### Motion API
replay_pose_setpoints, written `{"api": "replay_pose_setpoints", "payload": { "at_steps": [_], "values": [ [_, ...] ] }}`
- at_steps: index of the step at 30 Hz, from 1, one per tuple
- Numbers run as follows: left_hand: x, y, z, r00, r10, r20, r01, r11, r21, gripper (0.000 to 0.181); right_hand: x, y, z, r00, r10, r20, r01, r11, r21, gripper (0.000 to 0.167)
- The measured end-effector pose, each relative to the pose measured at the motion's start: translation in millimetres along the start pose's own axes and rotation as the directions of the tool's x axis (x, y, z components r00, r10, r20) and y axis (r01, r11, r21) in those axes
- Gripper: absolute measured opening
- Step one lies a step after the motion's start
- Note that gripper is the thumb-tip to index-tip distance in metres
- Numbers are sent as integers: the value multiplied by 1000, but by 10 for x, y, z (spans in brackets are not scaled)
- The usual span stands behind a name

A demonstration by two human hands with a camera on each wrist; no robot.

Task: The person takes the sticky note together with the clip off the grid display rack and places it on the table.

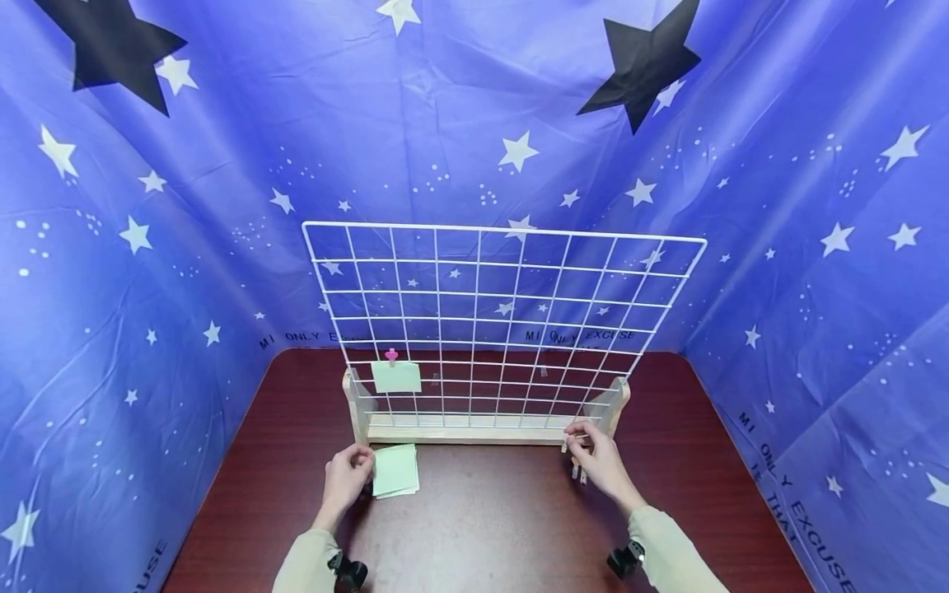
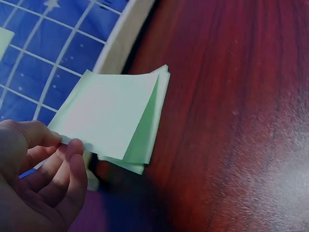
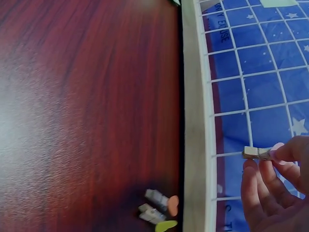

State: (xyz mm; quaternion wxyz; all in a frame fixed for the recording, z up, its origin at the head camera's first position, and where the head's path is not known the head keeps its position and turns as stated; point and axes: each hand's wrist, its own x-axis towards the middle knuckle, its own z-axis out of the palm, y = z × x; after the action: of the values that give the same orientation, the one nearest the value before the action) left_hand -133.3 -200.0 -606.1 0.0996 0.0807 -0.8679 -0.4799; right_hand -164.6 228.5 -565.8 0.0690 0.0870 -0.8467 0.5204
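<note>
My left hand [image 1: 347, 478] pinches the edge of a pale green paper note [image 2: 104, 113] between thumb and fingers. In the left wrist view that sheet is lifted at the held edge, over more green notes [image 2: 154, 128] beneath it. On the right, my other hand [image 1: 599, 463] pinches a small wooden clothespin [image 3: 251, 152] just in front of the white wire grid [image 1: 504, 230]. Two more mini clothespins, one with an orange decoration [image 3: 173, 205] and one with a yellow decoration [image 3: 165, 225], lie on the table below that hand.
The grid leans back in a wooden stand [image 1: 467, 433]. A green note [image 1: 396, 378] hangs at its lower left, held by a clip with a pink top [image 1: 391, 355]. Beneath is a dark red wooden table [image 1: 489, 527], enclosed by a blue star-printed curtain [image 1: 460, 107].
</note>
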Motion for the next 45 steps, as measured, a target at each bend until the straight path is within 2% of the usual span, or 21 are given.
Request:
{"api": "replay_pose_setpoints", "payload": {
  "at_steps": [4, 9, 19, 27, 33, 38, 45],
  "values": [
    [13, -67, 41, 999, -43, 23, 43, 999, -4, 8, -14, 169, 1, 1000, -10, 1, 10, 999, -49, 8],
    [25, -133, 95, 996, -68, 53, 68, 998, -5, 8, -36, 259, -3, 1000, -7, 9, 8, 994, -112, 9],
    [-18, -204, 81, 997, -55, 63, 55, 998, 3, 4, -85, 342, -12, 999, -6, 52, 16, 979, -205, 11],
    [-17, -223, 35, 995, -68, 74, 66, 997, 30, 8, -52, 364, 6, 992, 77, 102, -56, 980, -193, 5],
    [-30, -225, -19, 993, -69, 95, 62, 996, 70, 13, -11, 392, 19, 988, 85, 126, -56, 974, -221, 9],
    [-40, -238, -77, 992, -72, 103, 66, 996, 66, 13, 22, 433, 29, 979, 97, 178, -60, 977, -205, 3],
    [-9, -162, -145, 997, -19, 81, 15, 998, 57, 9, 47, 459, 33, 976, 114, 187, -78, 979, -187, 6]
  ]
}}
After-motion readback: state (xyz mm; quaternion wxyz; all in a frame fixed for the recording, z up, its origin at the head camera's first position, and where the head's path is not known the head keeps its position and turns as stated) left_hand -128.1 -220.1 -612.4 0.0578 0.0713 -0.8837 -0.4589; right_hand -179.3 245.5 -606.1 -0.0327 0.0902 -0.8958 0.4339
